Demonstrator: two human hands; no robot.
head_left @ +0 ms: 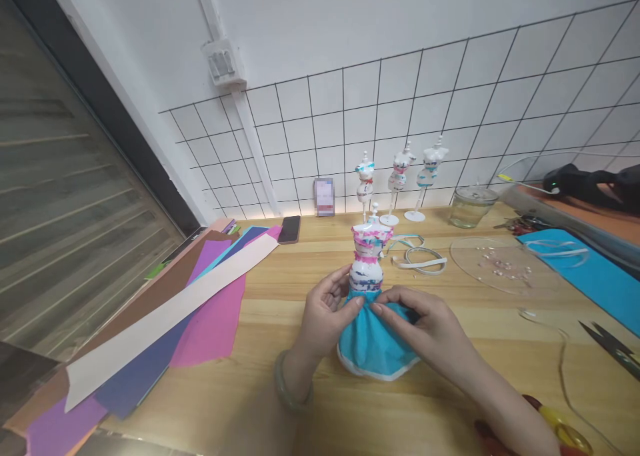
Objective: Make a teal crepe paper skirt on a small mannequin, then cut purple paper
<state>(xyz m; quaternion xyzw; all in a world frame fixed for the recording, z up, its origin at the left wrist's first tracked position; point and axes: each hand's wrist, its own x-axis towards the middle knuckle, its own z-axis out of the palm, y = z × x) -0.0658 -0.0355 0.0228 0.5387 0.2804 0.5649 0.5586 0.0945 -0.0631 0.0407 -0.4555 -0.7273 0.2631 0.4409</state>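
1. Head view: left hand (324, 315) is closed on the blue skirt (375, 346), thumb pressing the front of the waist, other fingers curled at the side; contact of the hidden fingertips unclear.
2. Right hand (434, 319) pinches skirt fabric between thumb and index, just beside the left thumb. Remaining fingers partly hidden.
3. Skirt sits on the near dress form (367, 259), between both hands, white hem flaring below them. Form is upright, pink and dark marks on its white torso.
4. Bangle (294, 383) on left wrist.
5. Beyond the hands: three more dress forms (365, 179) on stands, phone (289, 229), small framed card (325, 197) by the wall.
6. Left of left hand: overlapping colored sheets (213, 326), long white strip (175, 316) on top.
7. Past right hand, to its right: coiled ribbon (425, 265), clear disc (465, 259) with small beads (500, 266), glass of liquid (470, 211), blue sheet (595, 279), dark scissors (613, 349).
8. Yellow-and-red item (563, 429) near right forearm, partly covered. All on the wooden table (270, 309).
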